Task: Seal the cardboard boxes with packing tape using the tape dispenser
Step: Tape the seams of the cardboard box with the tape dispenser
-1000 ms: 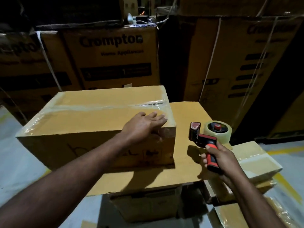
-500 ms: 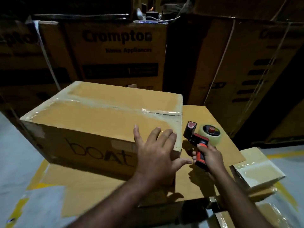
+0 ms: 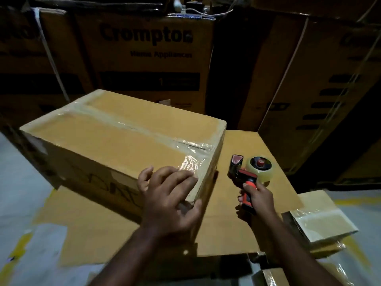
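Right hand [image 3: 257, 200] clenched round red handle of dispenser [image 3: 245, 172], dispenser just right of box [image 3: 123, 145], left hand [image 3: 171, 201] with loose spread fingers resting on the box's near taped corner, box on flat cardboard sheet [image 3: 247, 145], printed cartons [image 3: 144, 58] behind

Tall brown cartons [image 3: 144, 58] printed "Crompton Home Appliances" are standing in a dim row at the back, with a white strap [image 3: 51, 58] running down one. White cables [image 3: 208, 15] are lying on top. A flat cardboard sheet [image 3: 82, 223] is lying over a grey floor [image 3: 20, 182] that is showing yellow paint marks [image 3: 354, 202].
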Available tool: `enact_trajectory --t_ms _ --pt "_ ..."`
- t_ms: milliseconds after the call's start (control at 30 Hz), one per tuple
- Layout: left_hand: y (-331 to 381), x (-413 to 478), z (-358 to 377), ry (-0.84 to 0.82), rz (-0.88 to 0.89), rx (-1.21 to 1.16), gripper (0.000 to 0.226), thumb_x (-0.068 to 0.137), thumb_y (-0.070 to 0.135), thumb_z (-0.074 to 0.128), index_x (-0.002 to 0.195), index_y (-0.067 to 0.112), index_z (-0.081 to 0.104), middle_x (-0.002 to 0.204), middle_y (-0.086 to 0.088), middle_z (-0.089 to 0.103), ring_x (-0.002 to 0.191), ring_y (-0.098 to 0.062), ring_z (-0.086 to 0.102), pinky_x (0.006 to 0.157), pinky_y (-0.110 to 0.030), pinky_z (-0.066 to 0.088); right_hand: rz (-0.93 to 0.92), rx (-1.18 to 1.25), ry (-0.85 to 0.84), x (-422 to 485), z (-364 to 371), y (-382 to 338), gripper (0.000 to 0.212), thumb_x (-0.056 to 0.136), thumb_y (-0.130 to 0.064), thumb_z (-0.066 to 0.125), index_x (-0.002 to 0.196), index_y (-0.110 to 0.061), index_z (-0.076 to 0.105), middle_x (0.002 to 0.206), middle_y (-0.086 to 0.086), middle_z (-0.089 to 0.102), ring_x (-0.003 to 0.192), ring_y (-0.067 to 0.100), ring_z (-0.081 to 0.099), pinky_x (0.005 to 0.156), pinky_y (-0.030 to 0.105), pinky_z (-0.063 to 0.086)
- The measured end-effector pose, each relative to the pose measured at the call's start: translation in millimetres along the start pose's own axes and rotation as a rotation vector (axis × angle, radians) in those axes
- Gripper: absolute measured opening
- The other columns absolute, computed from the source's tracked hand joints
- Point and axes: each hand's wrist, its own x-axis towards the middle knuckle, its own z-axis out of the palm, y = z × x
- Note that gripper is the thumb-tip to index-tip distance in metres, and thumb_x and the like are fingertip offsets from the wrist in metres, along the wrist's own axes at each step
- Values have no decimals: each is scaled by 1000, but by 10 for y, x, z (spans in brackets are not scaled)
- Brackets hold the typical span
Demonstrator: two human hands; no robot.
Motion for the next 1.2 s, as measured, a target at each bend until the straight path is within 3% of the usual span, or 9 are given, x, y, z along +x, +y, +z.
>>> enact_trajectory --t_ms 233,367,433,567,667,767,867,1000,1200 --pt "-182 -182 -463 -122 -143 -197 45 67 41 69 109 23 73 131 -4 64 140 -42 37 107 -71 26 -26 -16 -103 360 -12 -59 23 97 -11 61 120 -16 60 83 16 62 62 29 65 53 37 55" --pt "-223 -179 -638 -199 -381 -222 52 66 46 63 114 29 73 158 -6 39 156 -34 6 124 -40 8 1 -79 -160 564 72 30 21 95 -22 63 114 -32 64 81 17 65 67 33 62 62 46 55" --pt "-247 -156 -665 -212 -499 -267 53 64 45 56 113 31 73 165 -3 28 158 -27 -3 120 -44 8 -14 -209 -226 659 110 51 18 93 -33 65 110 -39 62 87 15 71 76 35 68 74 53 58" --pt "-320 -120 -786 -194 -662 -349 56 63 46 51 115 35 69 168 5 17 157 -17 -11 117 -22 6 -71 -590 -392 792 169 -95 27 97 -40 61 119 -27 52 99 11 69 86 29 66 80 43 53" --pt "-456 -202 -944 -156 -760 -363 57 60 28 53 110 46 74 166 19 16 157 -9 -7 118 -24 12 -101 -839 -460 841 134 -179 30 97 -42 61 114 -19 52 103 10 65 84 24 63 76 37 51" --pt "-531 -278 -1063 6 -861 -330 67 64 -5 47 120 25 70 168 8 16 145 14 22 109 -22 40 -127 -888 -519 783 122 -235 28 99 -36 60 115 -14 52 94 4 66 77 15 64 67 28 49" --pt "-508 -298 -1046 241 -1050 -267 70 76 -24 44 130 15 62 165 -3 26 139 14 31 104 -24 48 -215 -1174 -547 801 139 -323 47 100 -45 53 139 -18 49 122 13 65 105 28 63 80 30 47" --pt "-480 -310 -1017 268 -1111 -244 66 78 -5 51 141 13 59 158 -8 42 150 -9 30 110 -14 35 -267 -1491 -419 813 220 -528 58 89 -66 52 134 -30 54 121 3 66 105 23 62 83 33 51" --pt "-436 -288 -1283 -68 -1106 -207 83 68 33 63 150 34 49 163 5 31 149 1 20 118 -29 29 -288 -1501 -282 827 402 -660 59 89 -64 56 131 -23 57 105 2 66 95 22 63 80 36 55"
